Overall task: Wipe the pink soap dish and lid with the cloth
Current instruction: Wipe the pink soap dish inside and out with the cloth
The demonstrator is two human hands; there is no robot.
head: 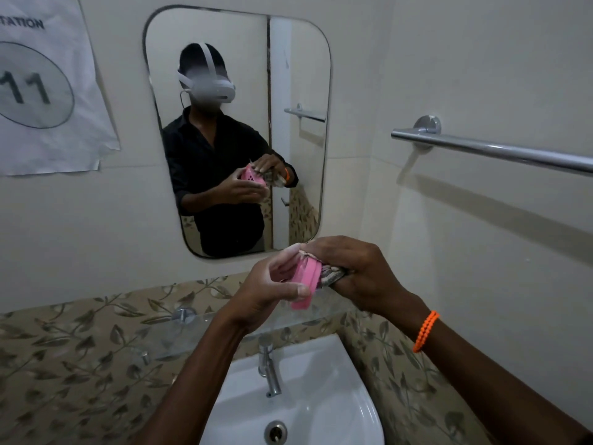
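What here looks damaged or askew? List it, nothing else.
The paper sign left of the mirror hangs crooked, and its lower right edge is torn and curling. The pink soap dish in the left hand looks intact. Nothing else stands out.

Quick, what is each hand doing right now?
Left hand: holds the pink soap dish, fingers curled round it.
Right hand: grips the cloth, pressing it against the dish.
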